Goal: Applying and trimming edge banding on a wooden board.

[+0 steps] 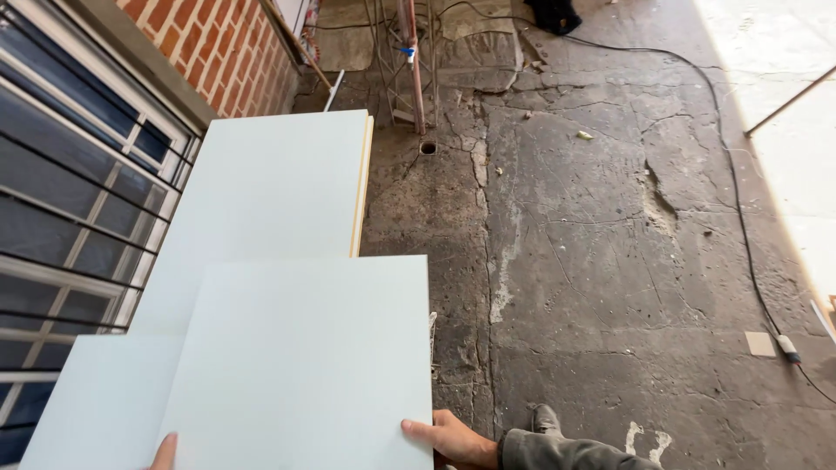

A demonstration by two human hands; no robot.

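Both hands clamp the near edge of the top white panel: right hand at its right corner, left hand (only fingertips show, so probably gripping) further left. It extends away, atop other panels.

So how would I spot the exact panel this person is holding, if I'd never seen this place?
Find the barred window under the red brick wall on the left; pale panels are stacked beside it. The held panel is the nearest and topmost. Unlike its neighbours, it has the left hand and right hand gripping its near edge.
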